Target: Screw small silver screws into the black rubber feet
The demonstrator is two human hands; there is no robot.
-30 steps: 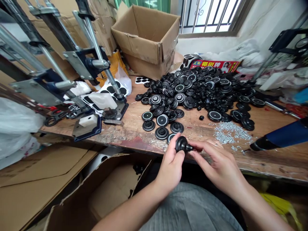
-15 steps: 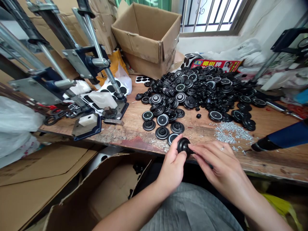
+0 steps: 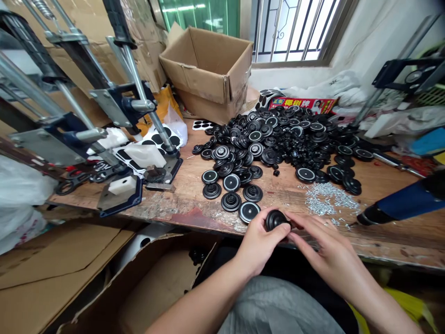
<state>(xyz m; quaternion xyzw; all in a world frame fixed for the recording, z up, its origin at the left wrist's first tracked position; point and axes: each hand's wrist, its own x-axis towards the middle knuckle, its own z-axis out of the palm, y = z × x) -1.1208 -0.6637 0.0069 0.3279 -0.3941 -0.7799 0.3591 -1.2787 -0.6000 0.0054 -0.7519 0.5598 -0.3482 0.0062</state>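
My left hand grips a black round stepped disc between thumb and fingers, just over the front edge of the wooden table. My right hand has its thumb and fingertips closed at the right side of the same disc; the exact contact there is partly hidden. Close by on the table lies a black disc with a pale ring. Similar stepped discs, one of them a dark disc, sit beyond it. A large heap of black discs spreads behind.
Small silver screws lie scattered right of centre, with a blue power screwdriver beside them. Metal lever presses stand at left. One cardboard box is at the back; another open carton sits below the table edge.
The camera view has tilted up slightly and shifted. Both hands stay on the disc, which has turned in the left hand; the left thumb now lies across its lower right.
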